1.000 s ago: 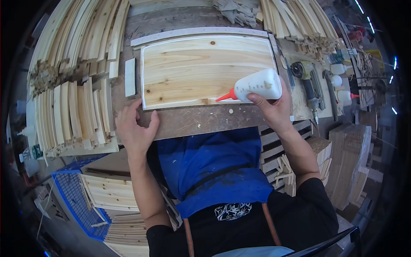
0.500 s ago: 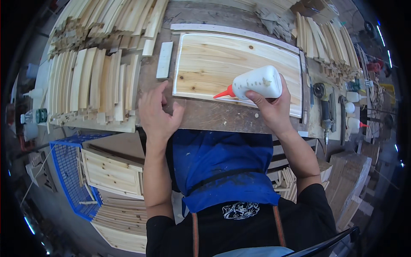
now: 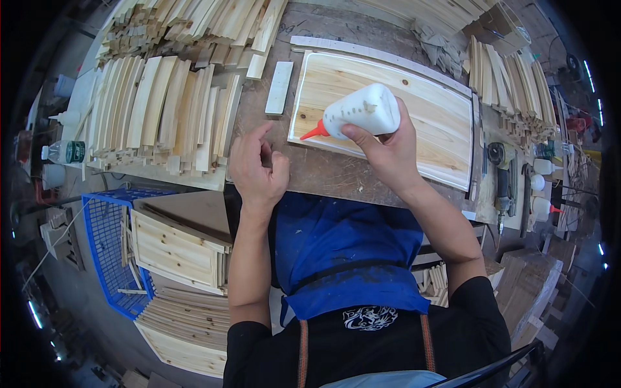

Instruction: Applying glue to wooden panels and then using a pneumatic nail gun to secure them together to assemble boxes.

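Note:
My right hand (image 3: 387, 150) grips a white glue bottle (image 3: 359, 111) with a red nozzle, tilted so the tip points at the near left corner of a pale wooden panel (image 3: 427, 110) lying on the workbench (image 3: 336, 174). My left hand (image 3: 257, 167) hovers over the bench just left of the panel, fingers loosely curled and holding nothing. A small flat wood block (image 3: 279, 87) lies beyond my left hand, beside the panel's left edge. A curved wooden strip (image 3: 375, 55) runs along the panel's far edge.
Stacks of curved wooden slats (image 3: 162, 110) fill the bench to the left, more slats (image 3: 504, 77) at the right. A power tool (image 3: 501, 174) and spare glue bottles (image 3: 542, 187) sit at the right. A blue wire crate (image 3: 107, 246) and finished panels (image 3: 181, 246) stand low left.
The view has swung so the panel sits further right and higher. The bottle's nozzle has moved left to the panel's near left corner. My left hand lifted off the bench edge.

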